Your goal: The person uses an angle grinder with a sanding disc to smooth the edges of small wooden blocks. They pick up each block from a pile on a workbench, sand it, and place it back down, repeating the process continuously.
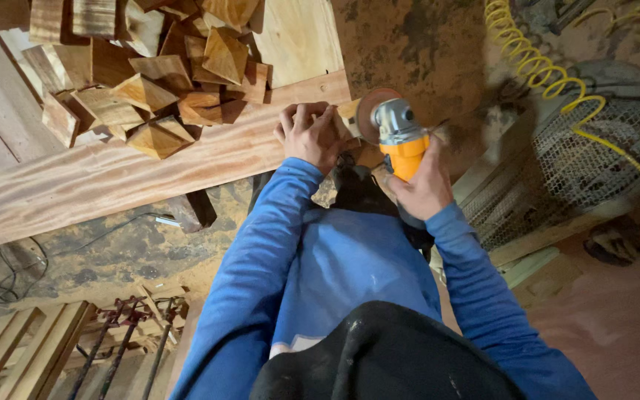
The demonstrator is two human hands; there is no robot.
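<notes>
the person's left hand [309, 135] reaches forward from a blue sleeve, knuckles up and fingers curled down over a small pale wood block [348, 117], pinning it at the near edge of a long reddish plank [112, 174]. the hand is mostly closed on the block, and only the block's right end shows past the fingers. the right hand [422, 189] comes in from the right, wrist bent, wrapped tight around the orange body of an angle grinder [398, 137].

the grinder's long axis runs from near to far, its body pointing away from the person and leaning slightly left. its grey head sits at the far end, and the round brownish sanding disc [370, 112] faces left, touching the exposed end of the block. block and grinder meet just right of the left hand, at the right end of the plank.

a heap of cut wooden wedges [157, 74] lies on the bench to the far left, well apart from the hands. a coiled yellow air hose [538, 74] trails across the right side over a wire mesh cage [594, 159]. metal clamps [124, 337] lie on the floor at the near left.
</notes>
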